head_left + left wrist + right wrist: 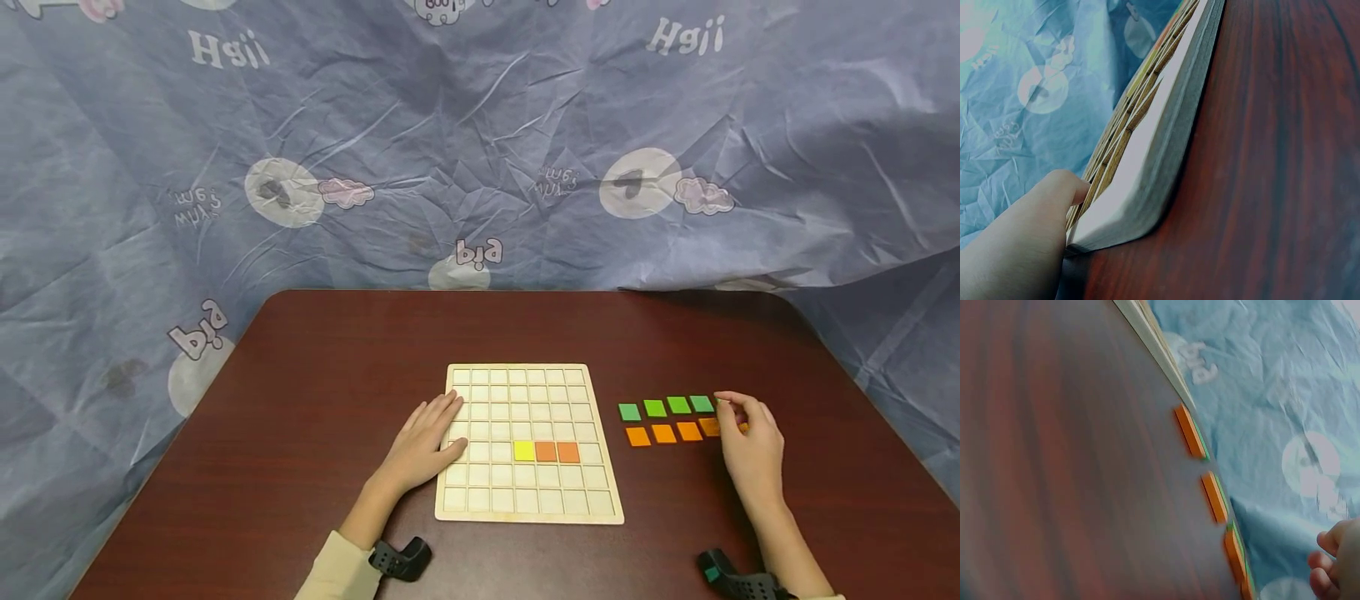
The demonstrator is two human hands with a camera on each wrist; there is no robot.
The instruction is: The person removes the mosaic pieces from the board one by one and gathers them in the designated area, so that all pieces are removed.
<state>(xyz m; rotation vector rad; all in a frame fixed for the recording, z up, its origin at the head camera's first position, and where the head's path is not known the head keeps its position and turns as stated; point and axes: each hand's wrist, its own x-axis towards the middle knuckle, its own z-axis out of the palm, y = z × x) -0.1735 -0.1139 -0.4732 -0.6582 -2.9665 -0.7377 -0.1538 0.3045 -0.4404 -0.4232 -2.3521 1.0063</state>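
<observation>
A pale wooden grid board [480,500] lies on the table. One yellow tile [523,451] and two orange tiles [557,452] sit side by side in one of its rows. My left hand [420,446] rests on the board's left edge, its thumb [1075,189] at the rim in the left wrist view. To the right of the board, green tiles [655,408] form a row above a row of orange tiles [663,433]. Over the right end of these rows is my right hand [753,450], fingers bent. A sliver of green shows by its fingertips; whether they pinch it is unclear.
The dark red-brown table [337,350] extends around the board and tiles. Behind it hangs a wrinkled blue-grey printed cloth [480,150]. Each wrist wears a black band, one on the left [401,560] and one on the right [738,579].
</observation>
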